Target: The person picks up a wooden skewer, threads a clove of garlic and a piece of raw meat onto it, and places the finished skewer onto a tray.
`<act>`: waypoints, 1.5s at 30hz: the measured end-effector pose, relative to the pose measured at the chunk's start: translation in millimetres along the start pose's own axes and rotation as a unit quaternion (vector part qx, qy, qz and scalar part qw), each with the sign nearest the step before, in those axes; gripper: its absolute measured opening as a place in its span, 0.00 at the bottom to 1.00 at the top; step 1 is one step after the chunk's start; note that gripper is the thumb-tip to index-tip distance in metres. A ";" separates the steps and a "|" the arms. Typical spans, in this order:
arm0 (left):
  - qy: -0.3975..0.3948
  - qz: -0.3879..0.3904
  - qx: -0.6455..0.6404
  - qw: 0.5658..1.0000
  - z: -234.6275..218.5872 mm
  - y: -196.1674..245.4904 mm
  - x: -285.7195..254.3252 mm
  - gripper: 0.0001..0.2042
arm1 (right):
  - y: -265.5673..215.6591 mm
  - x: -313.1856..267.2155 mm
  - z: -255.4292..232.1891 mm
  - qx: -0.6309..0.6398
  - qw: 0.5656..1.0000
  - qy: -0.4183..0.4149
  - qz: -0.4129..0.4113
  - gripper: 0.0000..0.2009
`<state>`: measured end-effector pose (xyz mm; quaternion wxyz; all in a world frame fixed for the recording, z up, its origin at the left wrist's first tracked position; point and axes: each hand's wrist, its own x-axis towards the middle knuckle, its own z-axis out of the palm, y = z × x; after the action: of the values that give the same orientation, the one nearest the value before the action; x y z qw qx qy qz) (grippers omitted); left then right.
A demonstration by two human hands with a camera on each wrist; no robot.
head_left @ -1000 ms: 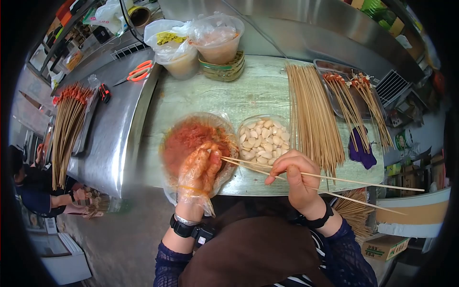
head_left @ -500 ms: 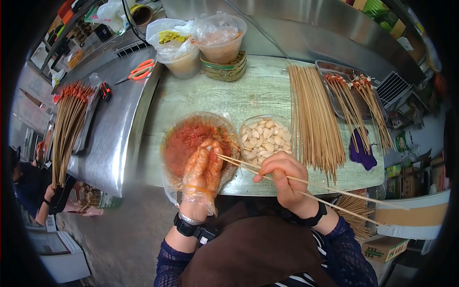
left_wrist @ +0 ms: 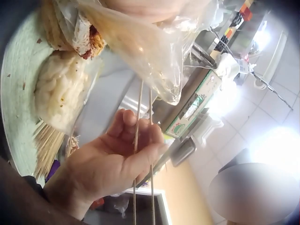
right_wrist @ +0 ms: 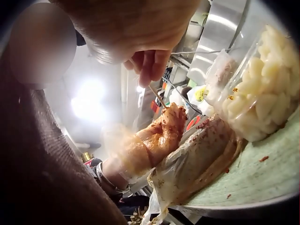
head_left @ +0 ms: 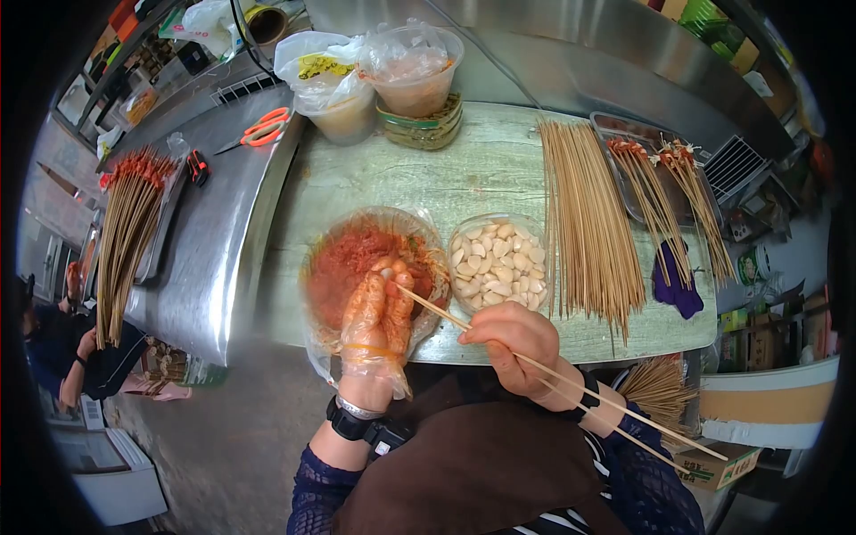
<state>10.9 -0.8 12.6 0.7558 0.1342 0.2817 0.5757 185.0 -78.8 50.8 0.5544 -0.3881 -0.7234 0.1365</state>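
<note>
My left hand [head_left: 374, 312], in a clear plastic glove smeared red, is over the near side of a plastic-lined bowl [head_left: 319, 352] of red, seasoned food [head_left: 357, 250]. Its curled fingers hold a small pale piece [head_left: 387, 274], mostly hidden by the glove. The bare right hand [head_left: 517, 348] pinches two thin bamboo skewers [head_left: 432, 307], whose front ends reach the left fingertips. In the left wrist view, both skewers [left_wrist: 151, 187] pass between the right thumb and fingers. Just right of the bowl stands a clear container of peeled garlic cloves [head_left: 499, 263].
Many bare skewers [head_left: 588, 223] lie to the right, near a tray with loaded skewers [head_left: 646, 178] and a purple cloth [head_left: 676, 281]. Tubs [head_left: 410, 80] stand at the back. Orange-handled scissors [head_left: 265, 127] and more loaded skewers [head_left: 134, 241] occupy the metal counter. Another person [head_left: 89, 357] is at far left.
My right hand has moved left toward the gloved hand, and the skewers' rear ends have swung down and left. The left hand keeps its hold above the bowl.
</note>
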 end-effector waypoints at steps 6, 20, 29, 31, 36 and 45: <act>-0.025 0.040 0.074 0.996 -3.0 0.5 -2.0 0.14 | -2.5 4.0 2.9 -0.015 1.000 -0.012 -0.021 0.05; -0.030 0.134 0.177 0.975 -5.0 2.0 -3.0 0.17 | 2.3 5.8 17.7 0.005 0.998 -0.016 -0.057 0.22; -0.066 0.096 0.204 0.972 -3.7 4.5 -9.1 0.16 | 0.4 12.7 28.4 -0.030 0.999 -0.023 -0.019 0.32; -0.056 0.092 0.195 0.975 -5.1 2.2 -7.3 0.16 | 6.3 12.3 38.6 -0.035 0.999 0.013 -0.028 0.32; -0.046 0.077 0.171 0.981 -10.9 6.3 -2.2 0.15 | 1.0 16.9 11.4 -0.083 0.987 -0.132 -0.033 0.21; -0.039 0.082 0.165 0.982 -6.8 4.8 -2.5 0.14 | -6.9 21.9 -3.1 -0.073 0.990 -0.116 -0.022 0.10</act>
<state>2.7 -2.5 10.4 0.6836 0.3020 0.3315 0.5758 183.2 -68.5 71.4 0.4397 -0.3936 -0.7990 0.1152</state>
